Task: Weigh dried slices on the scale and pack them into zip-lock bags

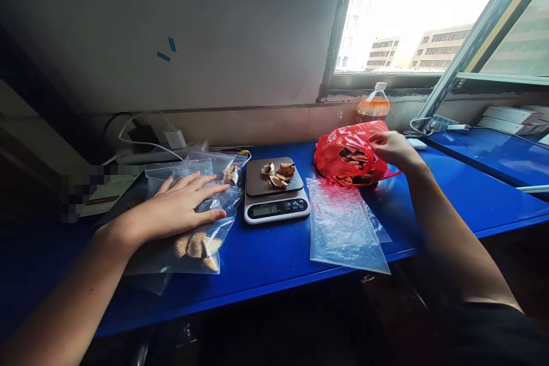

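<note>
My left hand (184, 203) lies flat, fingers spread, on clear zip bags at the left. One clear bag (167, 263) holds several tan, rough-skinned dried pieces (197, 245). To the right of that hand stands a kitchen scale (274, 191) with a lit display, its digits too small to read surely. Three or so curled brown dried pieces (278, 181) rest on its plate. My right hand (394, 148) pinches the rim of a red plastic bag (338, 143). Dark reddish-brown dried pieces (355, 161) show in its opening.
Flat clear bags (343, 229) lie in front of the red bag, overhanging the front edge of the blue table (266, 291). Behind stands a bottle of orange drink (374, 103) by the window. A white charger (175, 138) with cables sits at the back left.
</note>
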